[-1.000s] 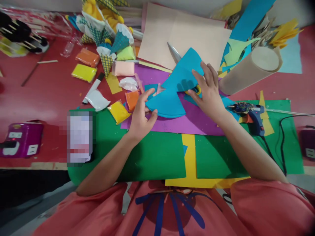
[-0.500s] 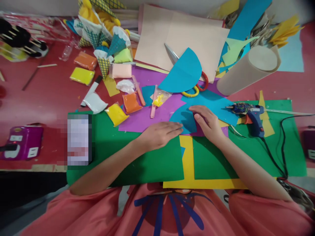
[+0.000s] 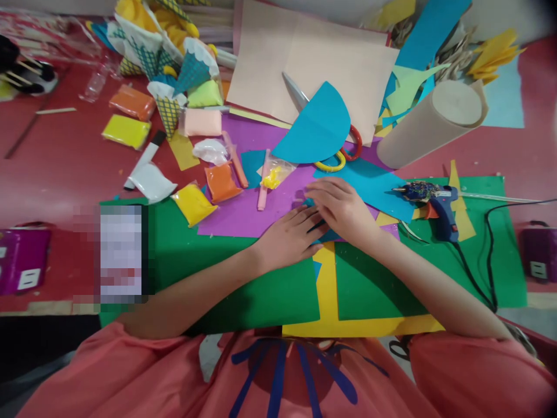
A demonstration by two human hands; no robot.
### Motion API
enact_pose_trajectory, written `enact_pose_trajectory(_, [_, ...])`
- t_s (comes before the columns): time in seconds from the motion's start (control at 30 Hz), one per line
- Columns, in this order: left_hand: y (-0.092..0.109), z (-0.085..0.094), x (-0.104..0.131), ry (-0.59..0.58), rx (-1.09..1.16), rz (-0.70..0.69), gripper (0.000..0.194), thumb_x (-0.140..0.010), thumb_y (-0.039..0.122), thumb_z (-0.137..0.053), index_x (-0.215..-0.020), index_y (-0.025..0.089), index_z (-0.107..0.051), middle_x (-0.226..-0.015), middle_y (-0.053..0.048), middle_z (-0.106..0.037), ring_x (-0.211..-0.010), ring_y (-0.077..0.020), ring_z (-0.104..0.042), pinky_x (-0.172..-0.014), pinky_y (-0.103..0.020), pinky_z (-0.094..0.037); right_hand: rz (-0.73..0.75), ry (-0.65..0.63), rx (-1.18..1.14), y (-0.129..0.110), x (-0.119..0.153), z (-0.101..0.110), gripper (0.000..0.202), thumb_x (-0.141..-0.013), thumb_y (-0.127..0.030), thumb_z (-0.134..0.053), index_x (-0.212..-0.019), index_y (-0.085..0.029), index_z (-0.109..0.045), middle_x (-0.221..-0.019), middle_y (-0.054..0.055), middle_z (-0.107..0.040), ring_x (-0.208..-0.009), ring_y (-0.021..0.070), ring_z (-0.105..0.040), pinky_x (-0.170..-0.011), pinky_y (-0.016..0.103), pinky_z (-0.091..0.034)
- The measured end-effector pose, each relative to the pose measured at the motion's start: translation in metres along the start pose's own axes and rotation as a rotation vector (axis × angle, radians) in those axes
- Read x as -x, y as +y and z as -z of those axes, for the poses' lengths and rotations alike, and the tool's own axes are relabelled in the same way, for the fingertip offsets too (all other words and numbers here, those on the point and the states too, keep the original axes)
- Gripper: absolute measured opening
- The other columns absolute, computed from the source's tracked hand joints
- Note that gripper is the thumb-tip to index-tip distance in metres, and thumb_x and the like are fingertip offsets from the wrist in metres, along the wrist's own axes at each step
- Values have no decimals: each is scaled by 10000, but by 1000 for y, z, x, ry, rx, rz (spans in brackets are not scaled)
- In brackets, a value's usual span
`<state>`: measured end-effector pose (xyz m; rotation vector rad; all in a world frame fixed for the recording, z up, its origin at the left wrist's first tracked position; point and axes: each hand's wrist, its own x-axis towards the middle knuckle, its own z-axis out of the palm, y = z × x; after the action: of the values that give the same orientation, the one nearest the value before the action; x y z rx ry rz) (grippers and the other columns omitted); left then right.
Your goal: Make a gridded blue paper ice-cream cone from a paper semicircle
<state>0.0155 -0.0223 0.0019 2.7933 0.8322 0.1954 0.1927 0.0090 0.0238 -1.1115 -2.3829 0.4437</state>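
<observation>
Paper of blue colour (image 3: 331, 235) lies at the centre of our clock, mostly hidden below our hands, over the near edge of the purple sheet (image 3: 230, 219). Our left hand (image 3: 287, 237) is laid palm down on it, with the fingers stretched and a little apart. Our right hand (image 3: 339, 208) comes across from four o'clock with bent fingers, above the left fingertips; whether it pinches the paper, we cannot tell. At twelve o'clock we have a rounded blue piece (image 3: 319, 129) resting on the scissors (image 3: 296, 93), whose blade comes out toward eleven and whose red and yellow handles toward one. The glue gun (image 3: 444, 216) lies at three o'clock, the beige roll (image 3: 429, 130) at two. Near ten o'clock we see the orange packet (image 3: 223, 181) and the yellow packet (image 3: 194, 204), just beside each other.
</observation>
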Motion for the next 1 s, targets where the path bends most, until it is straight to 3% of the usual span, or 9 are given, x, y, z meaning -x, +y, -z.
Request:
enact_pose_trajectory(0.07, [-1, 2, 0, -71, 28, 31, 386, -941, 382, -534, -1256, 173, -613, -1233, -123, -658, -1239, -291, -558, -1044, -424, -445, 170, -138, 68, -10, -24, -7, 284, -952, -161, -420, -1105, -180, -659, -1245, 100, -667, -1221, 252, -561, -1020, 442, -498])
enact_pose_trajectory(0.17, [-3, 4, 0, -152, 57, 63, 384, -944, 384, -528, -1265, 190, -612, -1219, -106, -676, -1170, -287, -612, -988, -409, -482, 330, -227, 222, -24, -61, -22, 300, -970, -137, -390, -1131, -116, -642, -1314, 115, -621, -1288, 280, -505, -1057, 475, -451])
enact_pose_trajectory(0.3, [-4, 3, 1, -132, 88, 74, 433, -952, 372, -514, -1346, 197, -545, -1333, -102, -613, -1187, -280, -606, -1014, -397, -465, 441, -315, 334, -39, -94, -36, 406, -984, -82, -270, -1020, -157, -667, -1138, 80, -694, -1243, 223, -538, -985, 425, -496])
enact_pose_trajectory(0.47, [-3, -2, 4, -52, 91, 75, 431, -954, 384, -493, -1337, 193, -550, -1289, -79, -646, -1250, -282, -567, -1066, -392, -445, 540, -357, 297, -48, -100, -38, 411, -1009, -136, -239, -1076, -177, -643, -1098, 64, -707, -1142, 183, -604, -1045, 406, -460])
enact_pose_trajectory(0.6, [-2, -6, 8, -27, 80, 94, 409, -955, 378, -454, -1304, 196, -569, -1294, -38, -641, -1284, -276, -538, -1086, -376, -438, 565, -233, 133, -50, -82, -32, 420, -1018, -153, -200, -1212, -125, -572, -1219, 104, -656, -1119, 189, -614, -996, 359, -489])
enact_pose_trajectory(0.7, [-3, -6, 8, -44, 92, 63, 410, -948, 379, -463, -1294, 187, -569, -1293, -73, -636, -1260, -298, -553, -1070, -425, -445, 384, -91, -55, -44, -61, -18, 389, -1006, -156, -223, -1243, -109, -528, -1163, 118, -664, -1031, 180, -646, -834, 300, -547])
enact_pose_trajectory(0.8, [-3, -4, 7, -20, 102, 56, 396, -941, 383, -501, -1272, 179, -582, -1328, -125, -600, -1283, -319, -523, -1071, -484, -425, 48, 49, -248, -32, -36, 4, 286, -998, -290, -332, -1142, -181, -553, -1011, 74, -687, -844, 171, -667, -663, 285, -548])
enact_pose_trajectory(0.9, [-2, -3, 6, 63, 94, 180, 515, -908, 441, -562, -1356, 193, -512, -1502, -178, -401, -1391, -360, -385, -1089, -532, -382, -178, 267, -394, -18, -9, 24, 310, -990, -379, -377, -1272, -277, -452, -1154, 72, -635, -833, 170, -656, -696, 327, -548])
enact_pose_trajectory(1.0, [-1, -5, 8, 140, 89, 316, 651, -840, 520, -635, -1397, 227, -469, -1598, -181, -188, -1460, -427, -196, -1122, -644, -247, -367, 260, -356, -8, 14, 36, 304, -961, -461, -431, -1221, -326, -511, -906, 44, -642, -695, 176, -614, -610, 338, -512])
